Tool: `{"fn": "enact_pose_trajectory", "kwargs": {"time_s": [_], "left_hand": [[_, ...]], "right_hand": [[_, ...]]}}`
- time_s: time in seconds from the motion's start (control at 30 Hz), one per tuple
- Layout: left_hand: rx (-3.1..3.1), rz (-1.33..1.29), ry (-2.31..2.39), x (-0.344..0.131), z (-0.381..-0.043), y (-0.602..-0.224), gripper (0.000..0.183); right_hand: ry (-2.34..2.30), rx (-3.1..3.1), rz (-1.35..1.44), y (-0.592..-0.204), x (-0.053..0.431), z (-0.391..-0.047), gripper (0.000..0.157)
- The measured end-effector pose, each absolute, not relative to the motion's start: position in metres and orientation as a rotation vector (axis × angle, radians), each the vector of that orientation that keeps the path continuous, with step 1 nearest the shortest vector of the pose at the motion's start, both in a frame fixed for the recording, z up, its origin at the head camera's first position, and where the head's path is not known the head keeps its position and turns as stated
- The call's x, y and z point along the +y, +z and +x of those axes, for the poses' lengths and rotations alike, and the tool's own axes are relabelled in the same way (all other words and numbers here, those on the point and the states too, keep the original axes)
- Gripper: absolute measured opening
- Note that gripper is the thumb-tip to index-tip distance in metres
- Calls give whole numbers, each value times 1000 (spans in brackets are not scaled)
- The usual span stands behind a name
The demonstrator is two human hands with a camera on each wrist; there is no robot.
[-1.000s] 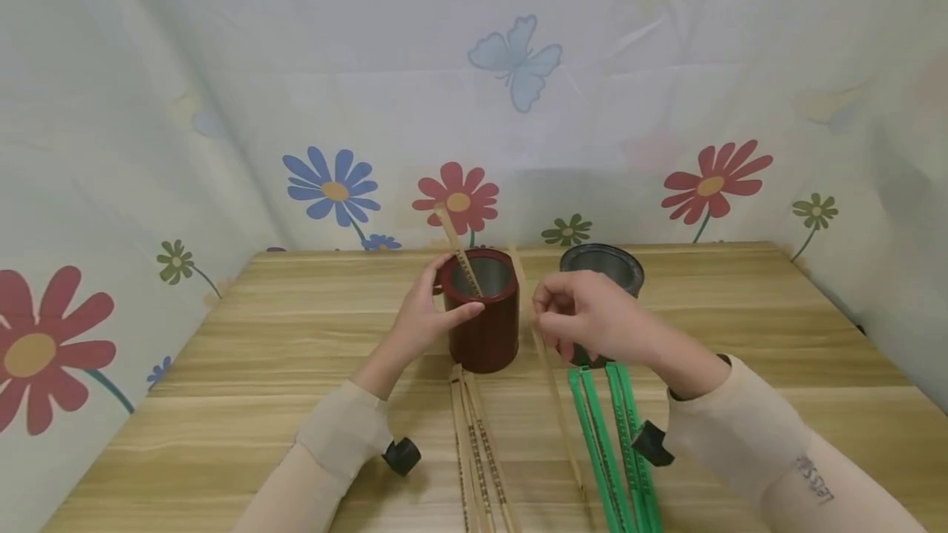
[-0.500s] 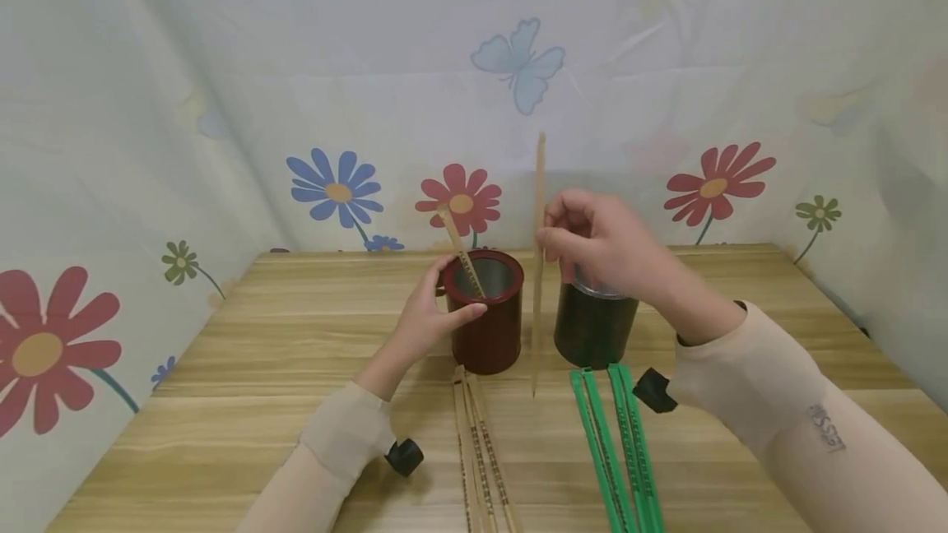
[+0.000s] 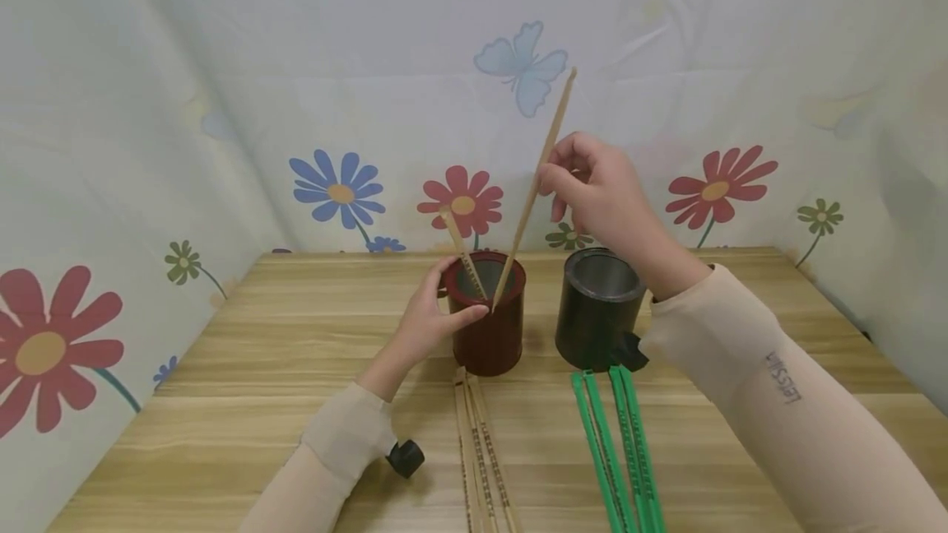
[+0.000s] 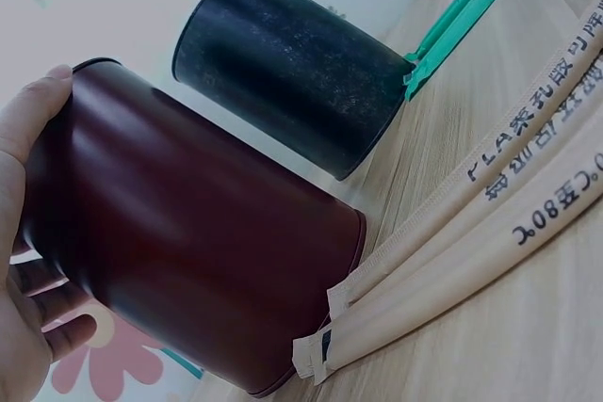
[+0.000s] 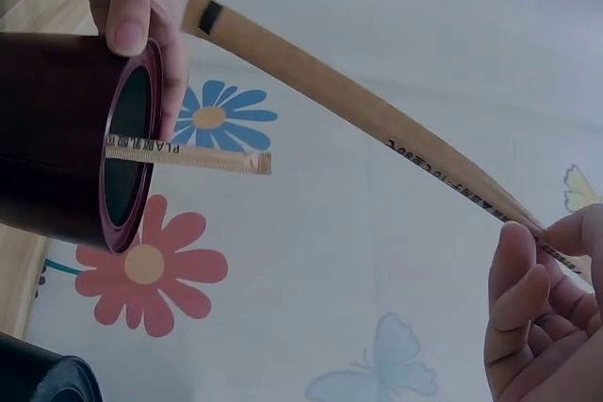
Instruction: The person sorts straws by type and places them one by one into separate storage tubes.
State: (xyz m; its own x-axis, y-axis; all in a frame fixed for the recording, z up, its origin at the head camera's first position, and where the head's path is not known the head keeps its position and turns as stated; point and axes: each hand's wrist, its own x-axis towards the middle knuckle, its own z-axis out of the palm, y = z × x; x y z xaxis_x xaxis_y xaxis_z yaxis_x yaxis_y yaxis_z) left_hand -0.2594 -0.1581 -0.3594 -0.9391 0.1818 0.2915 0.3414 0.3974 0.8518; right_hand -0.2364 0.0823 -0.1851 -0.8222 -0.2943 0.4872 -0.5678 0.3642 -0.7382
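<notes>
My left hand [image 3: 425, 315] grips the dark red canister [image 3: 486, 344] near its top, the thumb at the front rim and fingers round the far side. One brown paper-wrapped straw [image 5: 203, 156] leans inside the canister, its end sticking out. My right hand [image 3: 596, 187] pinches another brown paper-wrapped straw [image 3: 544, 156] between thumb and fingers. That straw slants down to the left, its lower end beside the canister's mouth; in the right wrist view the end is outside and apart from the rim.
To the right stands a black canister [image 3: 596, 315]. Several brown wrapped straws [image 3: 477, 442] lie on the wooden table [image 3: 244, 385] in front of the red canister. Several green wrapped straws [image 3: 615, 442] lie before the black one. A flowered cloth [image 3: 400, 105] hangs behind.
My right hand has lifted the brown straw off the table, raised it and tilted its lower end left to the red canister's mouth. The left hand keeps its hold.
</notes>
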Motion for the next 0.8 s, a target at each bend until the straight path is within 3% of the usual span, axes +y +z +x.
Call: {"fn": "enact_pose_trajectory", "kwargs": {"time_s": [0.43,0.8], "left_hand": [[-2489,-495,-1559,-159,-261,-360,88],[-2494,-507,-1552,-160,-263,-361,88]], "right_hand": [[1257,-2427,682,-204,62,-262,15],[935,-2534,830,-229,36,-270,16]]}}
